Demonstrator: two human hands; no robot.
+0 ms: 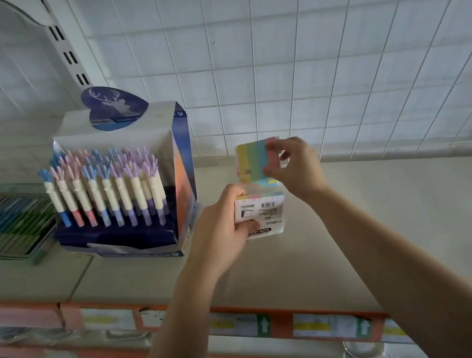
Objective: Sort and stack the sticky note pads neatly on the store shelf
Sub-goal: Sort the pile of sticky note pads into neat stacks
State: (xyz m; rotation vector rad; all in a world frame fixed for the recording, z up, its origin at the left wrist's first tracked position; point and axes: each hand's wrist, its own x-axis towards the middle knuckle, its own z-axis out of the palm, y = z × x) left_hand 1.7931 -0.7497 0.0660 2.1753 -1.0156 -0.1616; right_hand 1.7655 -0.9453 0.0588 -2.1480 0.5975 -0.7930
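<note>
The left hand (223,226) grips a wrapped sticky note pack with a white barcode label (263,211). The fingers curl around the pack's left edge and the thumb presses on the labelled face. The pack is upright, with the label towards the camera. It cannot be determined whether the pack rests on the beige store shelf (386,218) or is held just above it.

The right hand (296,167) pinches the right edge of a pastel-striped sticky note pad (yellow, green, blue, pink) (251,158) between thumb and fingertips. This pad is upright, directly above the left hand's pack. Its lower edge is at the pack's top edge; contact cannot be confirmed.

Left of the left hand, a blue cardboard display box of antler-topped pens (125,179) stands on the shelf. Further left lies a flat tray of coloured sticks (4,223). Behind both hands is a white wire grid panel (301,48).
</note>
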